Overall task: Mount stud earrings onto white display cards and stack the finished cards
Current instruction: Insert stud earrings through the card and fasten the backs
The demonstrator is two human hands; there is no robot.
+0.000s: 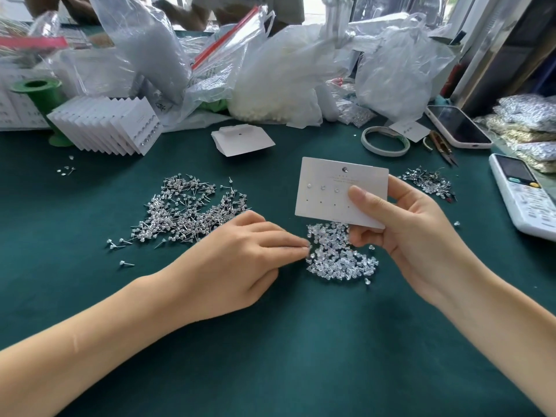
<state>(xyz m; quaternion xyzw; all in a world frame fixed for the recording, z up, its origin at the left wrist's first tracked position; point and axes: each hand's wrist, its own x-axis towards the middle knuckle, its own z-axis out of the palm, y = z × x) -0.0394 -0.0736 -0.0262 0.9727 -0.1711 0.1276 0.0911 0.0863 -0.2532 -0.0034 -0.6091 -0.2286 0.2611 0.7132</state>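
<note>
Nearest, the left hand [240,254] pinches at the clear backs pile [340,254] on green cloth [270,341]; right hand [403,224] grips a white card [328,188] above it; stud earrings [186,209] lie left.

Bright, soft daylight from windows behind; sharp centre, wide-angle bending at edges

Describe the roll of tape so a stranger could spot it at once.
Start at the pink-cased phone lying face up at the right of the green table. Just left of it lies the roll of tape, flat on the cloth. It is the only white ring there, with small scissors beside it.
</note>
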